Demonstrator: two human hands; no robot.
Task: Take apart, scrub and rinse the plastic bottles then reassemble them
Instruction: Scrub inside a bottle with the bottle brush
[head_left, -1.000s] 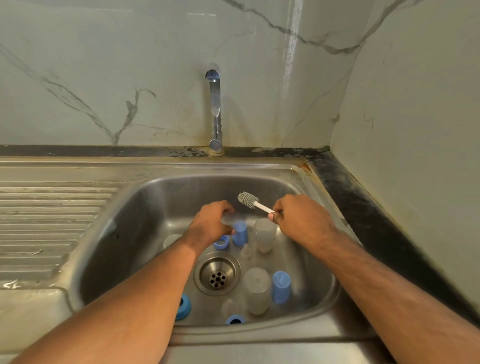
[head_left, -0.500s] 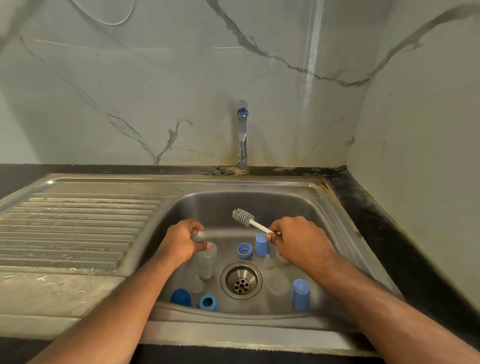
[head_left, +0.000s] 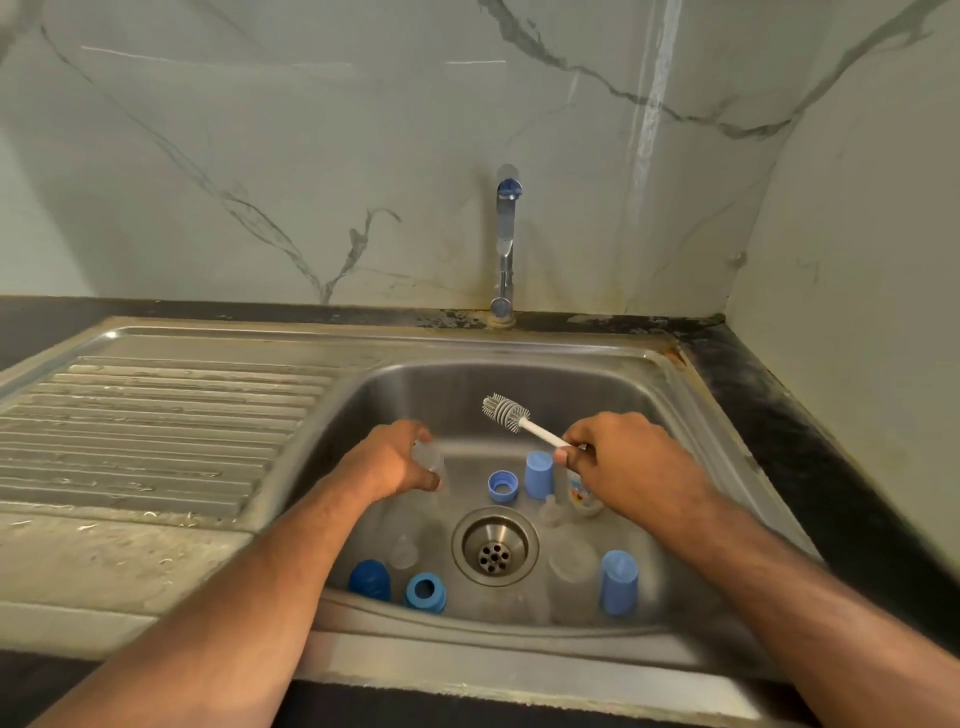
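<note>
My left hand (head_left: 396, 460) grips a clear plastic bottle (head_left: 429, 459) above the left side of the steel sink (head_left: 519, 379). My right hand (head_left: 628, 467) pinches the white handle of a grey bottle brush (head_left: 506, 412), whose head points up and left. Under my right hand stands another clear bottle (head_left: 583, 496) with a printed label. On the sink floor lie a light blue cap (head_left: 538, 474), a blue ring (head_left: 503, 486), a clear teat (head_left: 549, 510), a dark blue cap (head_left: 370, 580), a second blue ring (head_left: 426, 592), a tall blue cap (head_left: 619, 582) and a clear bottle (head_left: 571, 561).
The drain (head_left: 494, 546) sits in the middle of the basin. A chrome tap (head_left: 505, 244) rises at the back wall. A ribbed draining board (head_left: 150, 426) lies to the left. A dark counter edge (head_left: 789, 436) and a marble wall bound the right side.
My left hand has picked a clear bottle up from beside the blue parts and carried it to the left side of the basin. The brush stays in my right hand. The camera tilted up.
</note>
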